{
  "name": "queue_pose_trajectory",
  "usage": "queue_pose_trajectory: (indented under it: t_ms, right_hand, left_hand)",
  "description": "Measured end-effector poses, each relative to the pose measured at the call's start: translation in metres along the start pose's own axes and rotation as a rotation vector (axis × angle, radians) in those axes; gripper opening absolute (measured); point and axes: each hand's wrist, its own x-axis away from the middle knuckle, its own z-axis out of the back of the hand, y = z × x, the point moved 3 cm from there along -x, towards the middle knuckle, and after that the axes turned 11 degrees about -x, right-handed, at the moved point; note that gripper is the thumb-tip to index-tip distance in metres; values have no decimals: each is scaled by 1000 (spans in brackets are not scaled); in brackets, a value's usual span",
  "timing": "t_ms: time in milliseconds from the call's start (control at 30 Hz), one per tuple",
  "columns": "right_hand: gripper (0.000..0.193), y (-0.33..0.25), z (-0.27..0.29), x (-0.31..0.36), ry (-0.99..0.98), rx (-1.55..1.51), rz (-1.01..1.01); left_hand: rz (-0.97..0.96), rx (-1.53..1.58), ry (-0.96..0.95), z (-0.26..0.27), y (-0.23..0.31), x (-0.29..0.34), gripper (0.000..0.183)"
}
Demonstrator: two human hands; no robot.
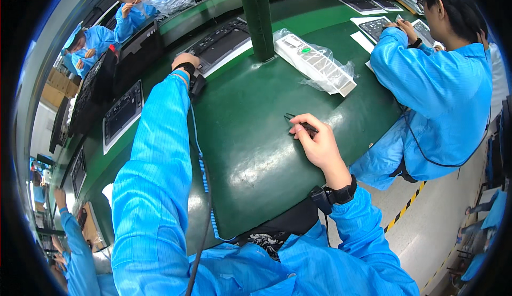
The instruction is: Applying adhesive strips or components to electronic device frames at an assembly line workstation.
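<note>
My right hand (320,147) is closed around black tweezers (308,127), held above the bare green tabletop with the tips toward the upper left. My left arm reaches far forward. At its end my left hand (186,61) is beside the left edge of a dark flat panel with cutouts (220,44), which lies on a white sheet. Whether the hand grips or only touches the panel is not visible, as its fingers are mostly hidden. Each wrist wears a black band with a small dark box attached.
A white tray in clear plastic (314,64) lies right of a green post (255,19). Further dark panels (124,109) sit at the left. A blue coiled cord (205,176) hangs by my left arm. At right a co-worker (432,83) handles another panel; more people sit across.
</note>
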Motion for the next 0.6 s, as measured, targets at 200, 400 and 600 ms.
queue_pose_trajectory:
  t_ms: [200,400,600]
  right_hand:
    - [16,-5,-8,-1,-30,19,-16]
    - [16,-5,-6,-3,-22,30,-41]
    - [16,-2,-7,-1,-33,3,-47]
  left_hand:
    - [55,69,14,-28,-47,-40,45]
    - [-366,-493,68,-33,-26,-60,27]
    - [-329,-559,374,15,-73,-22,17]
